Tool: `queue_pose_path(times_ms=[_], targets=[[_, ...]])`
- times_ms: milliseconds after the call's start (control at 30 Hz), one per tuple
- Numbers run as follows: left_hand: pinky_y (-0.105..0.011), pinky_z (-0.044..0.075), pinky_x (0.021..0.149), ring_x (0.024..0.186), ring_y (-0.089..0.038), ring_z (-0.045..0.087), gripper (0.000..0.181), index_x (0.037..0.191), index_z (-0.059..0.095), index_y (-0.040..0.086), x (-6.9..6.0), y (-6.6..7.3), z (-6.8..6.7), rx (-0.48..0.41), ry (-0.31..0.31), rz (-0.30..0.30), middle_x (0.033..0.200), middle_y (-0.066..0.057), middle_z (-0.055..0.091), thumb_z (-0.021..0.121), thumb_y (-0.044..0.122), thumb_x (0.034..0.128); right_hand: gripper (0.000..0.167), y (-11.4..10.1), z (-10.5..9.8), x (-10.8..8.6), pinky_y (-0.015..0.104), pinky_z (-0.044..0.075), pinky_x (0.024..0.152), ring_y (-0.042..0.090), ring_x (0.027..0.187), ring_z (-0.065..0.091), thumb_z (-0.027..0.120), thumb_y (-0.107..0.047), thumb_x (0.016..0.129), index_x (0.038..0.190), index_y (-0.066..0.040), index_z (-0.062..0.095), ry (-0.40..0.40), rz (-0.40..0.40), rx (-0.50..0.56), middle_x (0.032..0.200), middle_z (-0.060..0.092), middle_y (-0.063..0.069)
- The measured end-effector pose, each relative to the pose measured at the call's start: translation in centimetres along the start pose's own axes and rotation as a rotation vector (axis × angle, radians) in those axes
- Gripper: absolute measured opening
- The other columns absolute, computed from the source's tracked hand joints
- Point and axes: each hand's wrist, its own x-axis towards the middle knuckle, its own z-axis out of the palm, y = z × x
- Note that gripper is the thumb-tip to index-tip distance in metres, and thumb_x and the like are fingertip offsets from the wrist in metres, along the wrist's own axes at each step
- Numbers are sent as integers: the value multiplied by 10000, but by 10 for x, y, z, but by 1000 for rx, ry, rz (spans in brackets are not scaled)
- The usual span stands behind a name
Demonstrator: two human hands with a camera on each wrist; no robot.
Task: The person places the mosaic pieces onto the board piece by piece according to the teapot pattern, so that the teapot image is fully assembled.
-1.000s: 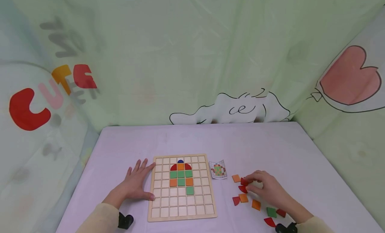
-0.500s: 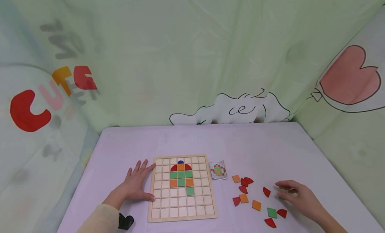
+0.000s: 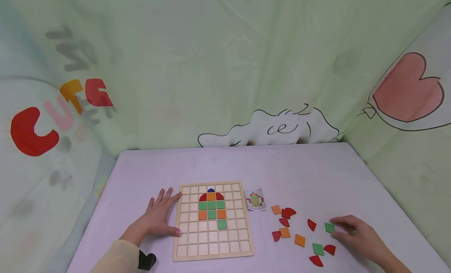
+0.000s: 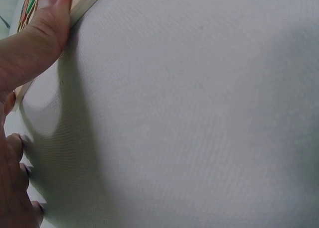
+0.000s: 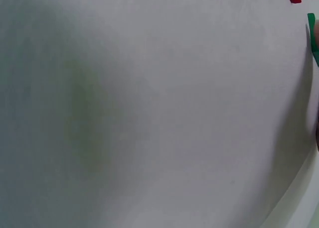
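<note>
On the left, my left hand [image 3: 160, 214] has its fingers spread beside the wooden grid board [image 3: 197, 256]. Its thumb rests on the board's left edge, and a fingertip touches that edge higher up. Coloured tiles fill some cells: a blue half-round [image 3: 211, 190], red quarter-rounds, orange squares and green squares. Out to the right, my right hand [image 3: 359, 236] pinches a green square tile [image 3: 329, 227] between thumb and fingertips. In the right wrist view, only a sliver of that green tile [image 5: 313, 36] and a fingertip show at the edge.
A small picture card [image 3: 255, 199] lies right of the board. Between it and my right hand are scattered loose tiles: red quarter-rounds [image 3: 311, 225], orange squares [image 3: 300, 240] and another green square [image 3: 318, 249]. A printed cloth wall [image 3: 169, 89] rises behind the table.
My right hand has left the red tiles near the card and moved right, where it now pinches a green tile. The left hand and board have stayed put.
</note>
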Motion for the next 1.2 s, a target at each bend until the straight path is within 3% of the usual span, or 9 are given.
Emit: queue_pose_path(times_ms=[133,333,567,733,967,1200], targets=[[-749,56,1211,1571,-499,45,1251,1604,320,129,0,0,0,-3,1,4,1700,-237,154,932,557,601,426,1,0,1,280,615,790,352,1054,653,865,-188,797,1164,-18,732,22,-36,-46,1130,704,127],[-751,53,1210,1572,-498,42,1248,1604,320,132,0,0,-1,-8,-1,5,1701,-237,152,933,553,601,358,3,0,2,152,561,741,297,984,656,865,-151,784,1106,-39,758,41,-51,-63,1068,702,78],[-756,56,1205,1572,-499,42,1248,1601,327,130,0,0,-1,-20,-1,8,1700,-240,155,939,543,595,346,2,0,4,371,619,803,292,997,657,856,-164,798,1095,-16,758,13,-20,-44,1040,700,77],[-756,58,1205,1569,-506,46,1247,1600,327,128,0,1,-1,-24,-1,15,1698,-243,157,935,551,596,339,-1,-1,4,157,560,726,273,974,662,850,-174,809,1098,-24,758,10,-7,-27,1050,709,74],[-752,49,1209,1576,-491,34,1246,1604,322,137,0,1,-2,-25,-4,11,1703,-234,148,930,559,601,325,-20,-1,5,157,563,727,257,994,664,839,-159,822,1111,-34,759,-19,-13,-1,1056,716,72],[-752,47,1209,1577,-487,33,1247,1604,322,133,-2,1,-2,-28,-6,2,1703,-233,151,933,550,600,292,-54,4,13,159,547,715,240,995,633,840,-147,827,1094,-56,766,-20,-85,23,1036,699,46]])
